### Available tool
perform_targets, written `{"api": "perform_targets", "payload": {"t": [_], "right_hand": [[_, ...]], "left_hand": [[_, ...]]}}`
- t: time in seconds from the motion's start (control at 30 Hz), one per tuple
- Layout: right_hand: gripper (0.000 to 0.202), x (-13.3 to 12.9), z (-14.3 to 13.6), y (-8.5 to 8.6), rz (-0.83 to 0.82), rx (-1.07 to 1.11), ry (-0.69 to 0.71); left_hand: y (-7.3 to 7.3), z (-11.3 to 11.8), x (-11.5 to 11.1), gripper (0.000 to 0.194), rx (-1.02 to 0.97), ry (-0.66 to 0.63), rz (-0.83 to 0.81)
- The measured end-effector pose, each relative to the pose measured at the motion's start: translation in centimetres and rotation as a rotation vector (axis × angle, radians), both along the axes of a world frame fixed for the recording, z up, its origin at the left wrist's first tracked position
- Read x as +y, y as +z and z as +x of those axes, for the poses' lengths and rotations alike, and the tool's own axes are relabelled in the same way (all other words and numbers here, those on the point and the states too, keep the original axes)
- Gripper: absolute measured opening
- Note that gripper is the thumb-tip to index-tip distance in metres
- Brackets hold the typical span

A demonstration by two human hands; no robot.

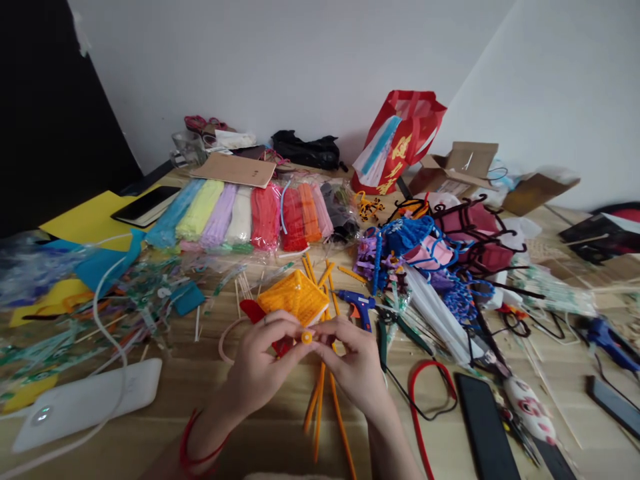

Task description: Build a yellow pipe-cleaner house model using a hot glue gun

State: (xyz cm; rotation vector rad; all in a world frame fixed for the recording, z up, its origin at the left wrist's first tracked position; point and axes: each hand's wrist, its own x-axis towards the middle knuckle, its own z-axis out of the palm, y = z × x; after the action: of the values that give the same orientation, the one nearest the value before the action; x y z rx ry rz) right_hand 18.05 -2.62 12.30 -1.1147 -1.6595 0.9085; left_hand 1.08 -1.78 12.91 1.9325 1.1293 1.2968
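Two-handedly pinching orange disc [307,337] with left hand [260,363] and right hand [356,360], before seemingly shaped orange body [290,295]; leaving stems [319,413] around it apparently unused.

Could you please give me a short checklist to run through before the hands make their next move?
1. Small round orange piece secured: ok, pinched between the fingertips of the left hand and right hand.
2. Orange fuzzy piece in sight: ok, just beyond the hands.
3. Orange stems nearby: ok, some lie on the table between the forearms.
4. Blue glue gun safe to touch: cannot tell, its heat does not show.
5. Clear space around that glue gun: not ok, green-handled pliers lie close beside it.
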Motion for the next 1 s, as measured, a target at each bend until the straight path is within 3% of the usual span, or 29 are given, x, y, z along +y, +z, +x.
{"api": "perform_targets", "payload": {"t": [0.2, 0.3, 0.43, 0.6, 1.0], "right_hand": [[0.011, 0.8, -0.7, -1.0, -0.052, 0.099, -0.064], [0.009, 2.6, 0.1, -1.5, 0.025, -0.009, -0.13], [0.012, 5.0, 1.0, -2.1, 0.111, -0.203, -0.176], [0.014, 5.9, 1.0, -2.9, 0.171, -0.285, -0.137], [0.014, 6.2, 0.6, -3.2, 0.19, -0.301, -0.108]], "left_hand": [[-0.6, 0.6, 0.3, 0.005, -0.123, 0.051, -0.102], [-1.3, -0.3, 0.7, 0.022, -0.143, 0.111, -0.166], [-2.5, -2.4, 2.1, 0.012, -0.181, 0.295, -0.08], [-3.9, -4.7, 4.0, 0.012, -0.161, 0.412, -0.006], [-5.0, -5.3, 4.0, 0.017, -0.091, 0.397, -0.06]]}}
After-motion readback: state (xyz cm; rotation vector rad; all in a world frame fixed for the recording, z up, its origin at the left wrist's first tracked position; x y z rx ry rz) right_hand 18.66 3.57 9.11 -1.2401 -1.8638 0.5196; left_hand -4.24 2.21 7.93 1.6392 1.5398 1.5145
